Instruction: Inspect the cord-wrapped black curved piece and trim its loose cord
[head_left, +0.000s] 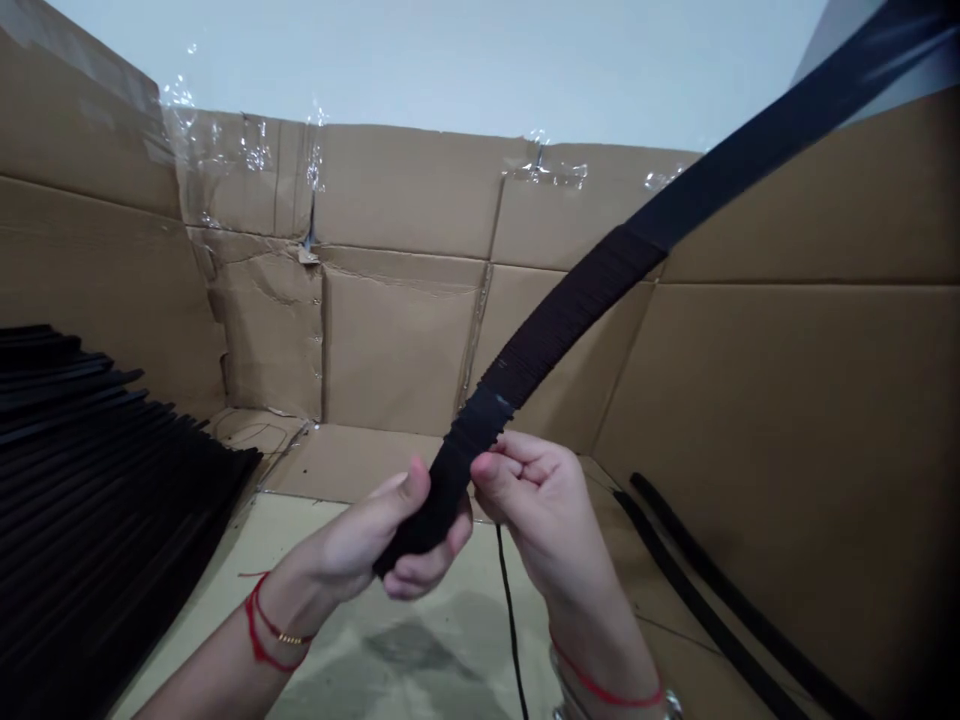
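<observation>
A long, flat, slightly curved black strip, sword-like in shape (750, 150), runs from the lower middle up to the top right corner. Part of its length is closely wound with dark cord (570, 315), and loose-looking turns show nearer my hands. My left hand (405, 535) is wrapped round the lower end, thumb on top. Beside it my right hand (536, 490) pinches at the strip's right edge, thumb against fingers. A thin black cord (511, 610) hangs down from under the right hand; the fingers partly hide where it meets the strip.
Cardboard walls (405, 340) with clear tape surround the pale work surface (337, 650). A stack of several similar black strips (97, 500) lies at the left. Two black strips (720, 600) lean along the right side.
</observation>
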